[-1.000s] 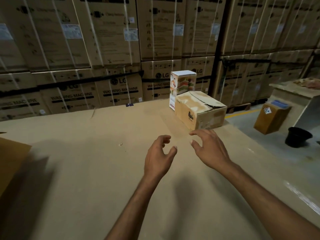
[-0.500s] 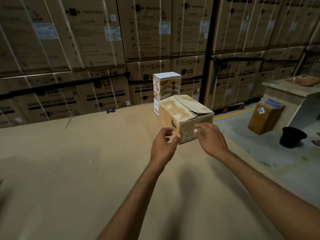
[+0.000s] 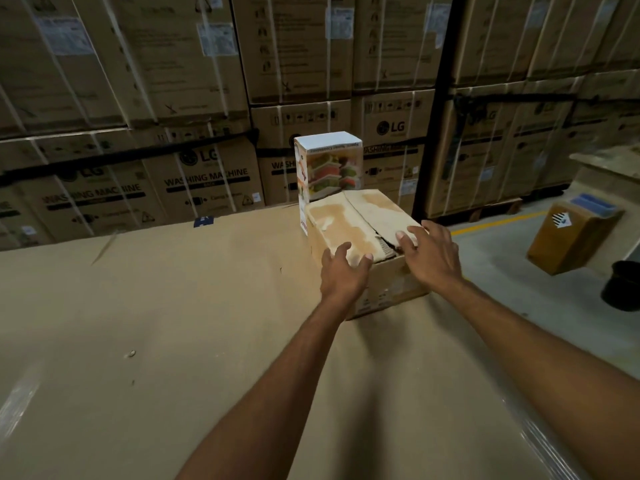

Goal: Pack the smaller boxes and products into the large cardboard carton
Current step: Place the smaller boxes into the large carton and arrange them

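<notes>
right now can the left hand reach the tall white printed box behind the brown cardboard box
Probably yes. The left hand rests at the brown cardboard box's near corner; the tall white printed box rises above it, top and left side uncovered.

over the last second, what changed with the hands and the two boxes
Both hands reached forward from over the bare cardboard surface to the brown box. The left hand now lies at its near left top corner, and the right hand has straight fingers resting on its top at the right. Neither grips it yet. The brown box and the printed box behind it stayed put.
</notes>
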Tool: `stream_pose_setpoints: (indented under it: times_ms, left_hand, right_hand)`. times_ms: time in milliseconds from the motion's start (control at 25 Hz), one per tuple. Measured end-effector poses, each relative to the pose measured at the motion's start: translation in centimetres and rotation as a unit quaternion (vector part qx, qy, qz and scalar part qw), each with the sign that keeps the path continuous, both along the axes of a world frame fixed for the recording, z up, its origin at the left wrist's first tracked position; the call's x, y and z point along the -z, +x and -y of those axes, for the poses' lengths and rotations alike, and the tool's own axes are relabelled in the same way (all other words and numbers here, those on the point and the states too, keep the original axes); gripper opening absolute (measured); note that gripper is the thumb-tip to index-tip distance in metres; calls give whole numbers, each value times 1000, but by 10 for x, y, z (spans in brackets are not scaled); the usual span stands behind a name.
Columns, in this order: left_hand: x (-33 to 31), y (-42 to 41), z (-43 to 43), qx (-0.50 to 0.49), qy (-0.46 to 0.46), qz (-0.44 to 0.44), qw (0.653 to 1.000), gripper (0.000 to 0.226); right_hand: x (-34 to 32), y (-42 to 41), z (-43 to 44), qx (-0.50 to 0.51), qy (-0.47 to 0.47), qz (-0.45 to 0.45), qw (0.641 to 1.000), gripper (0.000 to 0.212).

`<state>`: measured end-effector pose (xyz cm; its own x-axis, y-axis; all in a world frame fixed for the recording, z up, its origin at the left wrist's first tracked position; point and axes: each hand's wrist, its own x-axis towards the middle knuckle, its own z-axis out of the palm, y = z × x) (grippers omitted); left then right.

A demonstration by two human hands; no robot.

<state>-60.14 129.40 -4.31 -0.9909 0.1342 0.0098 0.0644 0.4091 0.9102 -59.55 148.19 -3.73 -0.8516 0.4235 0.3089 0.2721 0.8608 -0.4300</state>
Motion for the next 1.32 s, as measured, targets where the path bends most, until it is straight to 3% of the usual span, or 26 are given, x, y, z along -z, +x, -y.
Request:
stream_pose_setpoints:
  times_ms: [80,240,360,680,760,880,1120,1240,1320]
  left_hand:
    - [15,-14,-11,-8,18,24,1000,67]
    - [38,-33,-18,-41,126,100,986,103]
    - [38,-39,-16,-36,166,151,974,83]
    - [-4,46,87,-113,119,45,985,57]
    - [-14,90,131,-127,123,29,984,55]
    - [-28,154,200,-152,148,9,977,57]
    - [-54,260,329,-170,158,-49,972,57]
    - [-61,309,386,-179,148,-75,970,61]
    - [-69,337,416,-181,140,-96,969,60]
  right_hand:
    - [8,-21,-12,28,-44,6,999,61]
    - [22,-46,-33,39,-207,17,977,87]
    - [19,-45,-32,52,-250,-9,967,81]
    - [-4,75,73,32,-217,-129,967,56]
    - [-15,115,115,7,-213,-138,967,63]
    - [-34,168,171,-31,-261,-114,958,95]
    - [-46,254,285,-103,-341,-86,931,104]
    - [-54,307,344,-126,-371,-98,915,83]
    - [-61,334,372,-139,-392,-103,904,79]
